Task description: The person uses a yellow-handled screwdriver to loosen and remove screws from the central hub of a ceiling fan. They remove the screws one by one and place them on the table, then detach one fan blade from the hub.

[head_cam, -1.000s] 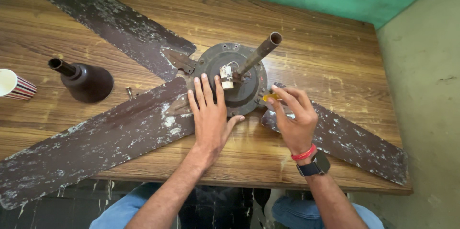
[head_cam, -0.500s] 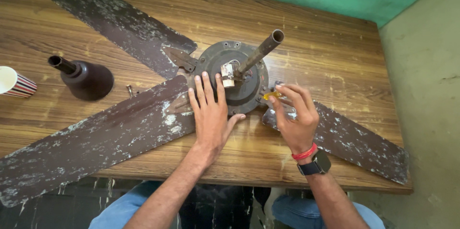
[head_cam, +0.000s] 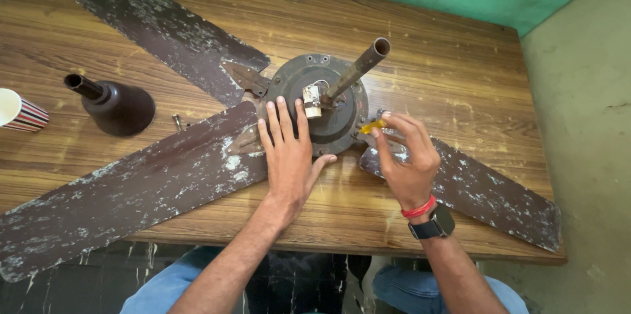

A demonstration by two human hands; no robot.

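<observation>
A worn wooden table (head_cam: pixel 460 64) is covered by a dismantled brown ceiling fan (head_cam: pixel 197 156), its blades spread flat. A dark cone-shaped canopy (head_cam: pixel 118 107), a small screw (head_cam: pixel 177 120) and a striped paper cup (head_cam: pixel 20 111) are set beside it.

no packages, labels or signs, perhaps a dark watch screen (head_cam: pixel 442 224)

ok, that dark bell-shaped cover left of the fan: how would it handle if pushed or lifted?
The bell-shaped cover stands on its wide mouth, so it probably slides rather than tips. It looks rigid and hollow, likely light. Laid on its side, its round taper would probably roll in an arc on the wooden table.
</observation>
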